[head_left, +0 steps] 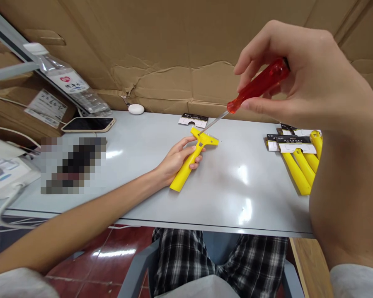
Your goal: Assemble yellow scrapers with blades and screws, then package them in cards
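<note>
A yellow scraper (186, 169) with a wide head lies tilted just over the table, and my left hand (177, 159) is wrapped round its handle near the head. My right hand (294, 78) grips a screwdriver (257, 85) by its clear red handle. The metal shaft slants down to the left, its tip at the left side of the scraper's head, by a screw spot. Behind the head, a black and white card (193, 120) lies flat on the table.
Several yellow scrapers (296, 174) with header cards lie at the right, partly hidden by my right forearm. At the left are a phone (88, 124), a leaning plastic bottle (71, 82) and a white power strip. A white oval object (136, 109) sits by the cardboard wall (161, 49).
</note>
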A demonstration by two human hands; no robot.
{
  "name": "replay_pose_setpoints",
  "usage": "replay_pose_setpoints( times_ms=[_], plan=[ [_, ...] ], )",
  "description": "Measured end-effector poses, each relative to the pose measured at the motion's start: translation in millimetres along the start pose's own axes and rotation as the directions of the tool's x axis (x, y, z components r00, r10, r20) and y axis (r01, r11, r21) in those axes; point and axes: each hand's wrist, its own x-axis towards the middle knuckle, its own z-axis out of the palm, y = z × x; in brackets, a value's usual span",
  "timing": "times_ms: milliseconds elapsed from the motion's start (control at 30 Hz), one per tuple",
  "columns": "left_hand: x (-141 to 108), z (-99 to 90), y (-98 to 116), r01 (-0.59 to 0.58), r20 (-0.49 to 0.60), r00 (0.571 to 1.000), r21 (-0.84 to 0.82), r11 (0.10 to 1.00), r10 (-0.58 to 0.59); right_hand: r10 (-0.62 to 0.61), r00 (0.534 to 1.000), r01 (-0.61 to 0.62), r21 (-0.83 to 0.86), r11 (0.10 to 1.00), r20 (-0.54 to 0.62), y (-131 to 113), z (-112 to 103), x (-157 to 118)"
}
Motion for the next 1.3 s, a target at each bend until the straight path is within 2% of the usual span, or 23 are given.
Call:
replay_pose_setpoints(
  times_ms=[200, 300, 433, 533, 700, 900, 1133, 1200, 1300],
  plan=[
    [-0.7, 2.4, 1.1, 0.008, -0.014, 1.0, 0.006, 1.0, -0.008, 0.056, 0.994, -0.071, -0.167, 0.983, -0.091, 5.4, 3.9, 4.0],
    [-0.9, 2.5, 1.3, 0.009, -0.024, 1.0, -0.002, 1.0, -0.009, 0.052, 0.996, -0.061, -0.137, 0.989, -0.073, 8.4, 4.7, 4.1],
    [-0.3, 1.7, 0.8, 0.008, -0.023, 1.0, -0.009, 1.0, -0.008, 0.023, 0.999, -0.024, 0.011, 1.0, 0.024, 7.1, 1.3, 0.8],
    [-0.1, 1.5, 0.8, 0.006, -0.021, 1.0, -0.004, 1.0, -0.007, -0.006, 0.998, 0.002, 0.059, 0.998, 0.07, 3.4, -1.3, -1.0],
    [0.5, 0.8, 1.0, 0.014, -0.023, 1.0, -0.012, 1.0, -0.014, 0.04, 0.999, -0.041, -0.031, 0.999, -0.026, 1.2, 0.5, 1.1],
    [0.6, 1.1, 1.0, 0.022, -0.031, 0.999, -0.024, 0.999, -0.023, 0.053, 0.997, -0.058, -0.114, 0.992, -0.05, 3.1, 6.3, 4.4],
    [-1.5, 5.5, 3.3, 0.026, -0.054, 0.998, -0.014, 1.0, -0.026, 0.008, 0.998, -0.01, 0.035, 0.999, 0.059, 4.2, 0.2, 0.5],
    [-0.7, 4.4, 3.2, 0.03, -0.043, 0.999, -0.021, 0.999, -0.03, -0.009, 0.999, 0.007, 0.042, 0.999, 0.04, 4.5, -0.6, -0.1],
    [1.9, 1.1, 1.8, 0.034, -0.023, 0.999, -0.034, 0.999, -0.035, 0.012, 0.999, -0.014, -0.047, 0.999, -0.038, 5.1, 1.4, 0.9]
  ],
)
